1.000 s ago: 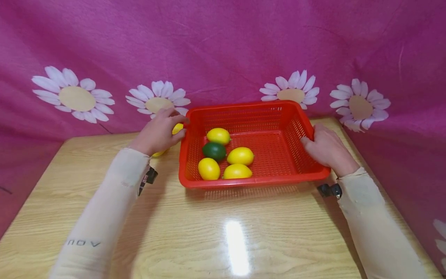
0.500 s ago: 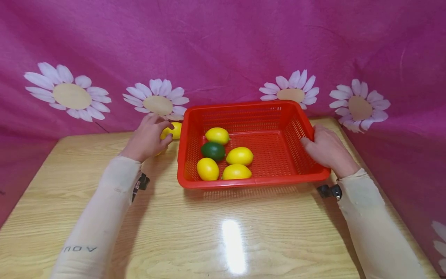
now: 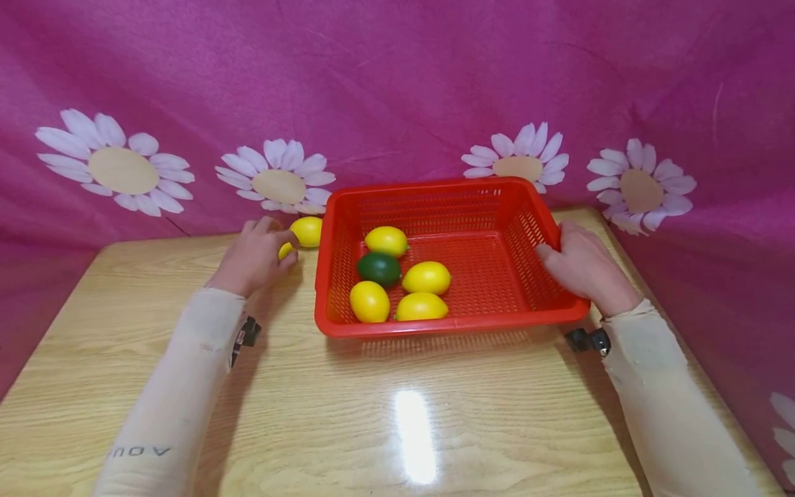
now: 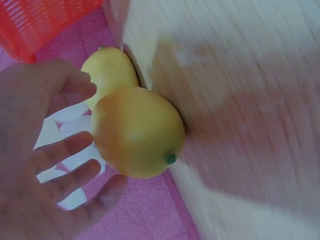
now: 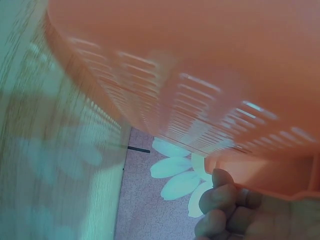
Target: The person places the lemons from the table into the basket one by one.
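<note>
My left hand (image 3: 251, 255) is over the table, left of the red plastic basket (image 3: 459, 320). Its fingers are spread and loosely bent beside a lemon (image 4: 140, 132), with a gap between them in the left wrist view. In the head view that lemon is mostly hidden behind the hand. A second lemon (image 3: 307, 232) lies just beyond it, close to the basket's left side. My right hand (image 3: 586, 266) grips the basket's right rim, thumb on the inside and fingers (image 5: 220, 197) curled under the edge. Inside the basket, toward its left, are several lemons (image 3: 426, 277) and one dark green fruit (image 3: 379, 269).
The basket stands near the back of a light wooden table (image 3: 323, 421). Right behind the table hangs a magenta cloth (image 3: 397, 90) printed with white daisies, which also runs along the right side.
My left hand has moved from the basket's left rim leftward and down beside the lemons, uncovering the farther one. My right hand keeps its grip on the rim.
</note>
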`<state>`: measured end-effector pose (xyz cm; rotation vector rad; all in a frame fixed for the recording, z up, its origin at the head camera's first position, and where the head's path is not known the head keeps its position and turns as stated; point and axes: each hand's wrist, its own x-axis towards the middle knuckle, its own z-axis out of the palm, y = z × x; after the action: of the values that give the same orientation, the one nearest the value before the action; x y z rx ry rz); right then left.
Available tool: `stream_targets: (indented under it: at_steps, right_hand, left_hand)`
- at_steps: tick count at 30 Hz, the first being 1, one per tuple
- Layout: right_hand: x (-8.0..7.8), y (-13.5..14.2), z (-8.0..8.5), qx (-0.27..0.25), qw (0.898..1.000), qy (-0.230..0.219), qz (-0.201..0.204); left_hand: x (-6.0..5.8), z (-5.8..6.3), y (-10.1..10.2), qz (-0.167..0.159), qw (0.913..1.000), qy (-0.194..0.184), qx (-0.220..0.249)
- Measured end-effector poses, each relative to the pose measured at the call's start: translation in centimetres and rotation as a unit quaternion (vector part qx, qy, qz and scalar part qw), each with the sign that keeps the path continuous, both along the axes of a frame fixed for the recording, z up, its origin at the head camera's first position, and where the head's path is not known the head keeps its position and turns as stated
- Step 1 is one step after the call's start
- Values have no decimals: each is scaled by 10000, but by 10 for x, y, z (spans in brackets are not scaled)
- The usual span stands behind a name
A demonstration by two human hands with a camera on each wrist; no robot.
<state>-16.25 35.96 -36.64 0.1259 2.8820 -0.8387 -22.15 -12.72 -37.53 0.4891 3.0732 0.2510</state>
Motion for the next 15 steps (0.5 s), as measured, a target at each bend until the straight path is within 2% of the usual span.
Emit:
stream_targets:
  at_steps: [8,15]
  right_hand:
    - [0,2,0,53,10000,-12,-11]
    - [-1,0,0,44,10000,73,-34]
  left_hand:
    - [1,-8,-2,49,9996,-271,103]
    - [0,-18,-4,-94,9997,-106,195]
